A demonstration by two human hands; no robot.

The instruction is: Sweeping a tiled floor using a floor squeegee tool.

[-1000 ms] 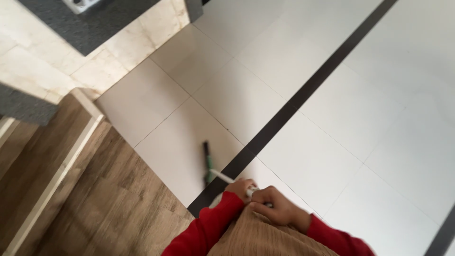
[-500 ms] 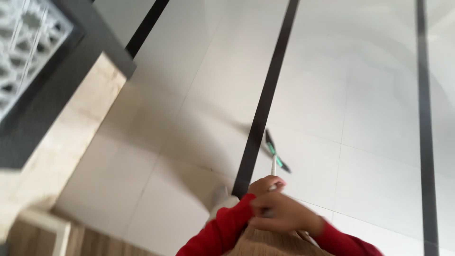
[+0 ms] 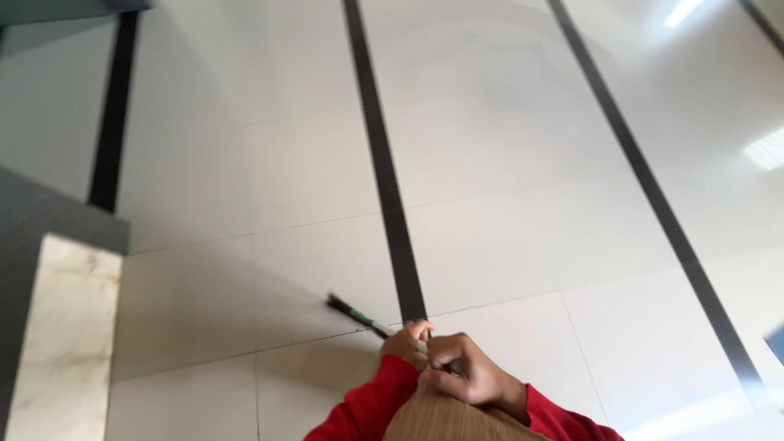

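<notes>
At the far left a pale marble ledge (image 3: 65, 343) stood at about eight o'clock from the hands, well apart from them, with a grey wall edge above it. The floor (image 3: 506, 163) was glossy white tile, crossed by dark stripes (image 3: 384, 163) running away toward twelve o'clock.

The stick (image 3: 353, 311) lay low over the tiles — a thin handle with a dark tip and a green band, its long axis running from the hands out toward ten o'clock. The tip pointed away from the person and sat just left of the middle stripe; whether it touched the floor I could not tell.

The left hand (image 3: 406, 340) was the nearer one to that far tip, fingers curled around the pale part of the handle. Just beside it, touching or nearly so, the right hand (image 3: 461, 371) was closed in a fist over the near end — the handle vanished under its knuckles. Both wore red sleeves (image 3: 367, 404), and a tan cloth (image 3: 449, 420) showed between the forearms at six o'clock. So the stick led out leftward from a two-handed grip, left hand forward, right hand behind.
</notes>
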